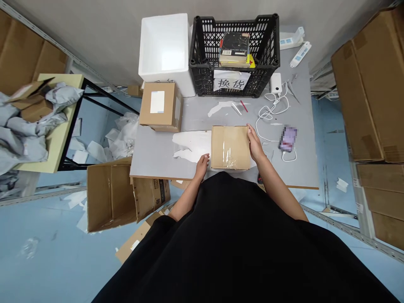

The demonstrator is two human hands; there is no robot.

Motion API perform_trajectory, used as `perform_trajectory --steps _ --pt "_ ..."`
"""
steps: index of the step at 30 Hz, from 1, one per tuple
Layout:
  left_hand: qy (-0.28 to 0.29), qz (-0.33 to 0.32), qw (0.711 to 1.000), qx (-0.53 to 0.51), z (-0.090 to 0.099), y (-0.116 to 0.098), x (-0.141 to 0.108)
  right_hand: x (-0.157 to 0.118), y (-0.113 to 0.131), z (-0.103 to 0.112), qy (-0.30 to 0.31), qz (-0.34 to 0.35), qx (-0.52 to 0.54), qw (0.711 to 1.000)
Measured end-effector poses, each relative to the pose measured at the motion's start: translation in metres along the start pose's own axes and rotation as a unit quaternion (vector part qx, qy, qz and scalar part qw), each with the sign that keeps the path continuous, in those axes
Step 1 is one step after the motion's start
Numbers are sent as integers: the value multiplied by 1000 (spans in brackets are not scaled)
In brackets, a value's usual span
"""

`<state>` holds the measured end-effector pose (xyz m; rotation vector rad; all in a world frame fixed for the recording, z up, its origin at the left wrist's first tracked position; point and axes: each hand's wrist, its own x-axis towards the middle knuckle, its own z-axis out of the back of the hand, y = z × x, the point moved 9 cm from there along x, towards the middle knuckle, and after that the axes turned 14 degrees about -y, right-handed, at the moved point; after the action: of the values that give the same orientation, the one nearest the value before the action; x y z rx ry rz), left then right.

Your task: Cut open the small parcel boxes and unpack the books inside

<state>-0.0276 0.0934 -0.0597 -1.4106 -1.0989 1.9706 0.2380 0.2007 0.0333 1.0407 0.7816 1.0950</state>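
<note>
A flat brown cardboard box point(230, 147) with shiny clear tape lies near the front edge of the grey table point(154, 158). My right hand point(255, 144) grips its right side, fingers at the far right corner. Just off the box's left side is my left hand point(202, 166), fingers curled together; whether anything small is between them cannot be made out. Torn white paper point(194, 143) lies on the table left of the box and partly beneath it.
Behind stand a white foam box point(164, 46) and a black crate point(235, 80) with books point(235, 46). Another carton point(159, 105) sits left. A phone point(288, 139), white cables point(268, 111) and tweezers point(293, 91) lie right. An open carton point(109, 195) stands below left.
</note>
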Motion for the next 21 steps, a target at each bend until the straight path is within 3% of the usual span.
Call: perform_trajectory --steps 4,9,14,21 --pt "7 137 990 36 -7 58 11 13 31 -5 27 61 7 998" --pt "18 238 971 16 -21 91 10 17 40 -14 64 85 -28 994" --pt "69 289 950 -92 -37 98 7 18 34 -15 67 61 -13 996" --pt "42 275 955 -105 -35 91 12 17 31 -5 23 74 -5 997"
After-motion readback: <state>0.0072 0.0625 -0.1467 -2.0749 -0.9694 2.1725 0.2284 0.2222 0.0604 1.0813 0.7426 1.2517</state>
